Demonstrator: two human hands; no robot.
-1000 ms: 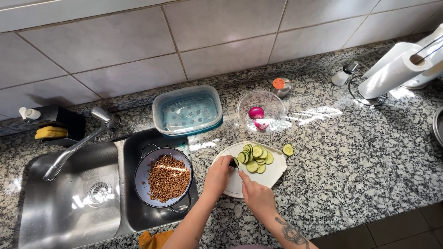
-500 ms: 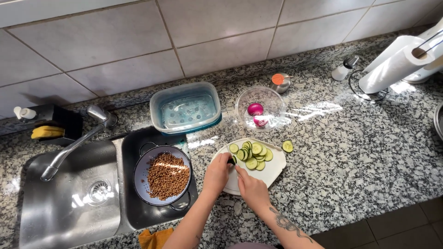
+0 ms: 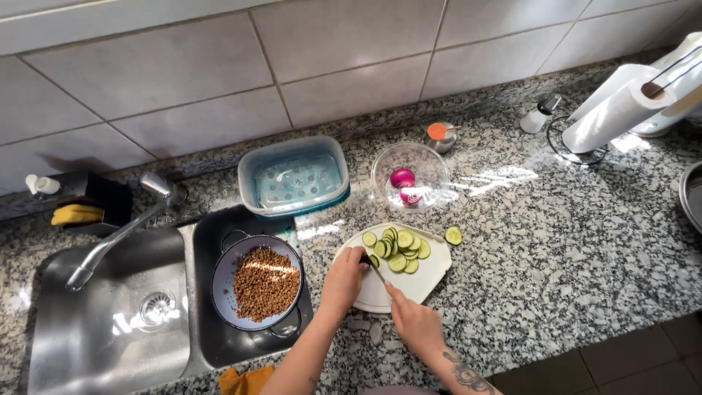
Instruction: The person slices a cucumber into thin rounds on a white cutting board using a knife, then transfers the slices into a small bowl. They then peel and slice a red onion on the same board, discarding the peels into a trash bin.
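Hands are seen low in the frame: the right hand (image 3: pixel 414 322) is wrapped around the handle of a knife (image 3: pixel 376 272), whose blade runs up and to the left toward the left hand (image 3: pixel 344 276), its grip pinched on a dark-green cucumber end (image 3: pixel 363 259) at the near-left of the white cutting board (image 3: pixel 431 276). Cut cucumber slices (image 3: pixel 401 249) are heaped just beyond the blade, up and to the right, with one slice (image 3: pixel 453 235) off the board on the counter (image 3: pixel 556 249). Farther back a glass bowl (image 3: pixel 411 175) with red onion is set.

Head view, steeply down over counter (image 3: pixel 556 241)
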